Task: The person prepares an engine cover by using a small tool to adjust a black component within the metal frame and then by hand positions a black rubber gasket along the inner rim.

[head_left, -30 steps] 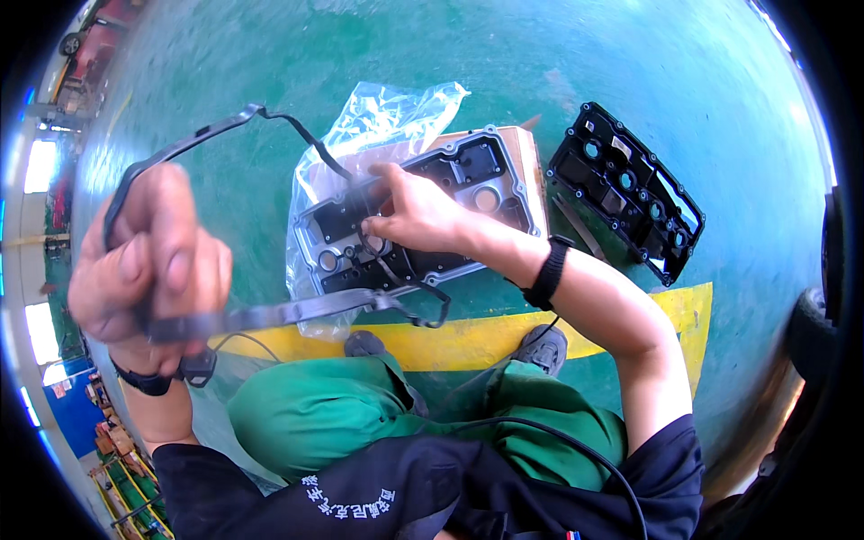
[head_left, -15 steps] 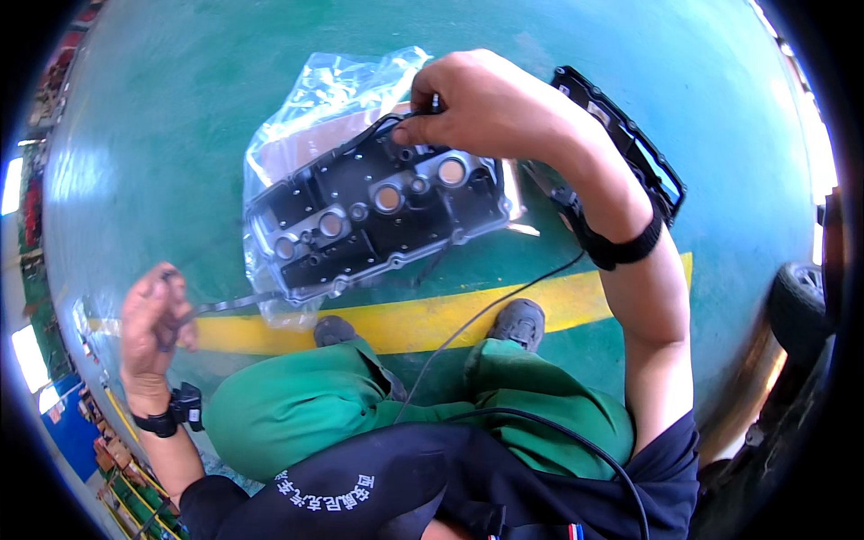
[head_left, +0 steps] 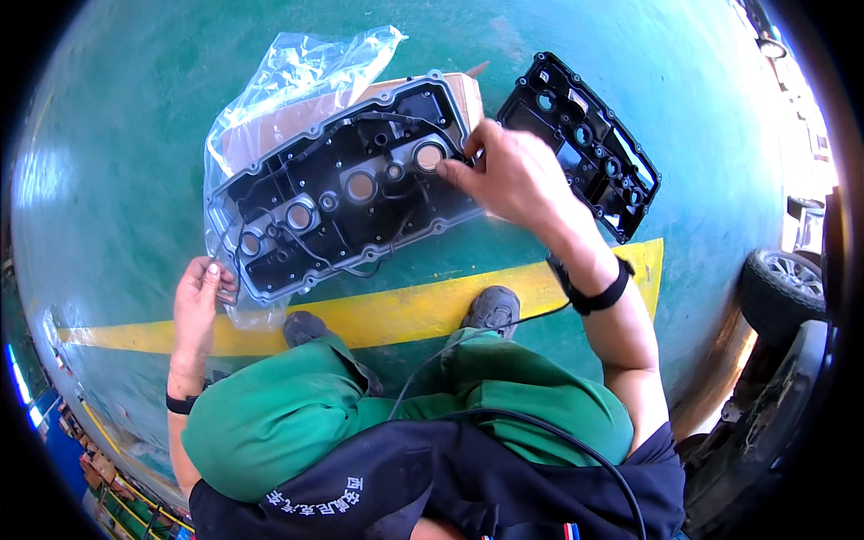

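A black valve cover with a silver rim (head_left: 342, 238) lies open side up on a cardboard piece (head_left: 252, 139) and a clear plastic bag (head_left: 301, 63). A thin black rubber gasket (head_left: 351, 268) lies loosely across it in loops. My left hand (head_left: 201, 288) pinches the gasket beside the cover's lower left end. My right hand (head_left: 513, 180) is curled at the cover's right end, its fingers closed on what looks like the gasket, partly hidden. A second, all-black cover (head_left: 583, 153) lies to the right of the first.
The green floor (head_left: 135, 135) carries a yellow stripe (head_left: 387, 310) under my shoes (head_left: 490, 306). A wheel with a tire (head_left: 778, 292) and a dark vehicle part (head_left: 765, 423) stand at the right. Cables cross my green trousers (head_left: 261, 423). Boxes (head_left: 103, 468) sit at the far lower left.
My left hand has lowered the gasket from beside the cover toward its left end. My right hand moved rightward along the cover, first up, then down. More of the gasket now lies over the cover.
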`<state>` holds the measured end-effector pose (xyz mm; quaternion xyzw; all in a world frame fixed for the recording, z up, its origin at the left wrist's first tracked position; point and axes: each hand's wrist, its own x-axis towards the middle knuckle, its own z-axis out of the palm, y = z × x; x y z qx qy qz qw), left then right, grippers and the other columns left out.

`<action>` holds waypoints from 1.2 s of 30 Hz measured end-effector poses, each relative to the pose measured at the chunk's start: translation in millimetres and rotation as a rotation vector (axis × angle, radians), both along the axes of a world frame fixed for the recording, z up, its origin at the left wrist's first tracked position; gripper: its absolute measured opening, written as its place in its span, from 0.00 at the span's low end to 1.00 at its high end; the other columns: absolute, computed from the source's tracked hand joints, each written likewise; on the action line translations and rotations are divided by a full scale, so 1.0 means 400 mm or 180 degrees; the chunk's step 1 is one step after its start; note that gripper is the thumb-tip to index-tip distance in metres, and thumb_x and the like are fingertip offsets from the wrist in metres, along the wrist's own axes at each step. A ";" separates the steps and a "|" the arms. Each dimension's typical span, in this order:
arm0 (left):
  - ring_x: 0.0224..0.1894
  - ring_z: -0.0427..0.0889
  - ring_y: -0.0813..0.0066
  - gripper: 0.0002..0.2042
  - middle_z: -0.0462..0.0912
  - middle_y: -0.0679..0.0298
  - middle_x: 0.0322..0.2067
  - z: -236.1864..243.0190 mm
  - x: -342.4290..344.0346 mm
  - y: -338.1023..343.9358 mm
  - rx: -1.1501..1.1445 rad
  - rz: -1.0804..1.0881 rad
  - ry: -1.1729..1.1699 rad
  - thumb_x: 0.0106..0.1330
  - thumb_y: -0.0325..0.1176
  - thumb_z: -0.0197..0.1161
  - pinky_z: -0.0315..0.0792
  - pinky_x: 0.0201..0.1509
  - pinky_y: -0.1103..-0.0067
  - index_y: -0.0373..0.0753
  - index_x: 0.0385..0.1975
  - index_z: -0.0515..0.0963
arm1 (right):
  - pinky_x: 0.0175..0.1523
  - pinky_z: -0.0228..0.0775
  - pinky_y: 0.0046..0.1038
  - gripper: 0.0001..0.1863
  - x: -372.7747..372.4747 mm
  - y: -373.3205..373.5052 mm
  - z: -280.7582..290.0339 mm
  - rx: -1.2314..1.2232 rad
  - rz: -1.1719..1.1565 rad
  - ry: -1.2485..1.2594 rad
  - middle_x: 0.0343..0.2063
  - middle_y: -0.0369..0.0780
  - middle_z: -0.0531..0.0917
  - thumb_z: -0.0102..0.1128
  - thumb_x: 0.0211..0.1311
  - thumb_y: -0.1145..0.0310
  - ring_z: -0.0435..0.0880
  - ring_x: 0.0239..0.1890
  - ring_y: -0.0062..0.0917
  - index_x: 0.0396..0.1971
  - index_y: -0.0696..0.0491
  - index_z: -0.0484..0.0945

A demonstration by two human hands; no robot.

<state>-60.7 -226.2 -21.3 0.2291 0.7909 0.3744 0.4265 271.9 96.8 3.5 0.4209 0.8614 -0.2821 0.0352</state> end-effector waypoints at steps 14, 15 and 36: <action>0.18 0.71 0.86 0.11 0.76 0.71 0.27 0.081 0.047 -0.020 0.0047 0.0326 -0.0293 0.80 0.42 0.56 0.62 0.20 0.87 0.40 0.46 0.76 | 0.41 0.79 0.28 0.16 0.051 0.053 -0.053 -0.0046 -0.0530 0.0714 0.30 0.41 0.86 0.71 0.65 0.64 0.84 0.30 0.26 0.48 0.57 0.84; 0.17 0.71 0.85 0.11 0.76 0.71 0.27 0.067 0.056 -0.029 -0.0060 0.0343 -0.0315 0.80 0.42 0.56 0.62 0.19 0.87 0.40 0.45 0.76 | 0.41 0.79 0.28 0.16 0.052 0.046 -0.070 -0.0070 -0.0541 0.0721 0.30 0.41 0.86 0.71 0.65 0.64 0.84 0.30 0.26 0.48 0.57 0.84; 0.22 0.76 0.85 0.11 0.77 0.69 0.28 0.050 0.068 -0.018 0.0003 0.0368 -0.0360 0.80 0.40 0.57 0.66 0.23 0.88 0.39 0.48 0.76 | 0.48 0.80 0.24 0.24 0.113 0.047 -0.127 -0.1293 -0.1371 0.1689 0.41 0.44 0.89 0.71 0.68 0.62 0.88 0.42 0.23 0.56 0.62 0.78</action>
